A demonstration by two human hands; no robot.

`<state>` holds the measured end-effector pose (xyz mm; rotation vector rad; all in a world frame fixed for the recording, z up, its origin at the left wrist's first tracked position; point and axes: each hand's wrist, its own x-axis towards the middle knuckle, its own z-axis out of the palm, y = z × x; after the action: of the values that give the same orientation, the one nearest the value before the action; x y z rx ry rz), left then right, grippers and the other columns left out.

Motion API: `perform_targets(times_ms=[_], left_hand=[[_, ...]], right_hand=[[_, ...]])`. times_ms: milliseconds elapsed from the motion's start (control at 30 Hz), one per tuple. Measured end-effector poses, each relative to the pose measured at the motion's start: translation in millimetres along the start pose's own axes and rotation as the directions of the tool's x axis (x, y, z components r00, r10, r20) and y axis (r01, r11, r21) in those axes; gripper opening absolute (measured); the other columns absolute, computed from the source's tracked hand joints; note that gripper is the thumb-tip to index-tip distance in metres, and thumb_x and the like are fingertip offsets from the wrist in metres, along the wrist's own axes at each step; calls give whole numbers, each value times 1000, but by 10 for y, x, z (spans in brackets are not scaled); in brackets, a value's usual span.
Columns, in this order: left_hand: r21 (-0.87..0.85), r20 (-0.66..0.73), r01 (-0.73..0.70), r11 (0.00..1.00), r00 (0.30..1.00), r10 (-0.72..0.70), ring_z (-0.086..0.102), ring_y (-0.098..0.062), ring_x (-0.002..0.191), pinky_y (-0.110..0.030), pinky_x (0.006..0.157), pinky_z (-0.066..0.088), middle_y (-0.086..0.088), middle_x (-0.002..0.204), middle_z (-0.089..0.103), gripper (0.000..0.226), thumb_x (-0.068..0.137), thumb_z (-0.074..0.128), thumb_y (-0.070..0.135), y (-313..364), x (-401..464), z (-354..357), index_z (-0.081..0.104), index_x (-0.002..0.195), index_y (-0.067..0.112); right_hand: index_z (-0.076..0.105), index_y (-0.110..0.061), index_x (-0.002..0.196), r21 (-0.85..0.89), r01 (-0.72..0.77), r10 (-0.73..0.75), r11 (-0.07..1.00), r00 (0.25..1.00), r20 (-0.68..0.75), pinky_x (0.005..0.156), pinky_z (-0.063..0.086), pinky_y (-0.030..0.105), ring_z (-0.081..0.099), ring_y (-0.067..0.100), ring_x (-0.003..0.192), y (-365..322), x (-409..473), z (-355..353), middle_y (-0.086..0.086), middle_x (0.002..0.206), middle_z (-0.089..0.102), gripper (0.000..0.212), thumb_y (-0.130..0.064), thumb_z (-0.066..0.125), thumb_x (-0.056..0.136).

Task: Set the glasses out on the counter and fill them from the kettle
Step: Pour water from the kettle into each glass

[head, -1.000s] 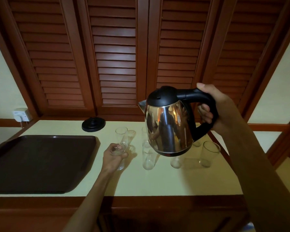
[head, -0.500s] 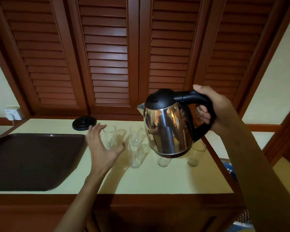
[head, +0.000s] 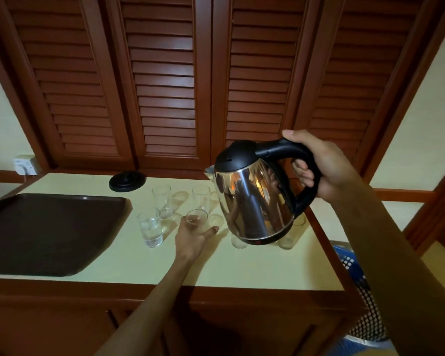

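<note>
The kettle (head: 252,201) is polished steel with a black lid, black base ring and black loop handle; its mirrored side reflects the room. It hangs in the air over the right part of the counter (head: 216,265), tipped a little, its long axis leaning from base at 5 o'clock to lid at 11, the short spout pointing toward 9 o'clock. The right hand (head: 316,168) holds it, fingers curled round the handle and thumb laid along the top. The left hand (head: 193,237) has its fingers wrapped round a clear glass (head: 197,219) standing on the counter just left of the kettle's base. A second glass (head: 149,227) stands at 9 o'clock from it, near the dark tray (head: 49,232); two more stand behind at 11 and 12 o'clock. Two further glasses at 3 o'clock are mostly hidden behind the kettle. The kettle's black stand (head: 127,181) lies at the back, near a wall socket (head: 25,165).
</note>
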<state>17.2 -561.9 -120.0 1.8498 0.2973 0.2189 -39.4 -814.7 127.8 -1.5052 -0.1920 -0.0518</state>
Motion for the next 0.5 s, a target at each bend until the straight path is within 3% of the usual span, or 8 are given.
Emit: perform_targets(times_ms=[67, 133, 167, 233, 300, 333, 500], left_hand=[[-39, -2, -5, 999, 1000, 5, 68, -28, 106, -50, 101, 55, -5, 109, 71, 70, 64, 89, 51, 29, -8, 54, 62, 115, 11], [-51, -6, 15, 999, 1000, -15, 69, -28, 98, -42, 92, 57, -3, 98, 68, 41, 80, 85, 22, 166, -92, 51, 61, 111, 10], [-42, -20, -3, 999, 1000, 2, 68, -28, 94, -37, 85, 57, -2, 94, 67, 34, 82, 83, 12, 231, -126, 29, 62, 109, 8], [-37, -16, -31, 999, 999, 30, 65, -23, 84, -25, 69, 54, -3, 88, 66, 31, 79, 81, 1, 305, -123, -16, 62, 103, 2], [-10, -7, -34, 999, 999, 34, 62, -15, 74, -19, 61, 52, -4, 84, 66, 32, 73, 82, -1, 404, -118, -81, 61, 98, 0], [7, -7, -47, 999, 999, 47, 63, -15, 72, -22, 63, 52, -3, 82, 67, 34, 70, 83, 1, 445, -112, -115, 61, 96, 3], [60, 3, -108, 992, 994, 108, 64, -16, 68, -34, 68, 54, -2, 76, 70, 35, 64, 86, 3, 604, -105, -282, 63, 91, 8]], right_hand=[[76, -12, 87, -16, -10, 10, 1000, 1000, 16, 34, 31, 22, 37, 11, 36, -16, 15, -6, -1, 50, 45, 31, -43, 78, 84], [75, -5, 98, -39, -10, 11, 999, 1000, 8, 35, 32, 21, 38, 11, 37, -58, 21, -13, -1, 51, 47, 41, -44, 79, 84], [75, -5, 97, -66, -11, 12, 998, 1000, 7, 36, 32, 21, 38, 11, 38, -87, 17, -5, -1, 51, 47, 41, -44, 79, 84], [78, -15, 76, -151, -22, 25, 988, 999, 22, 39, 32, 21, 38, 10, 39, -148, 10, 29, -2, 50, 48, 31, -45, 77, 86], [71, -22, 51, -251, -41, 44, 967, 999, 9, 43, 30, 23, 37, 10, 39, -191, 18, 82, -4, 46, 46, 43, -45, 75, 87], [68, -22, 46, -296, -48, 49, 954, 999, -3, 45, 30, 24, 37, 11, 39, -206, 29, 112, -4, 45, 46, 48, -46, 75, 86], [74, -17, 61, -390, -63, 63, 919, 998, -14, 46, 28, 27, 36, 12, 40, -237, 74, 242, -3, 48, 46, 40, -50, 79, 81]])
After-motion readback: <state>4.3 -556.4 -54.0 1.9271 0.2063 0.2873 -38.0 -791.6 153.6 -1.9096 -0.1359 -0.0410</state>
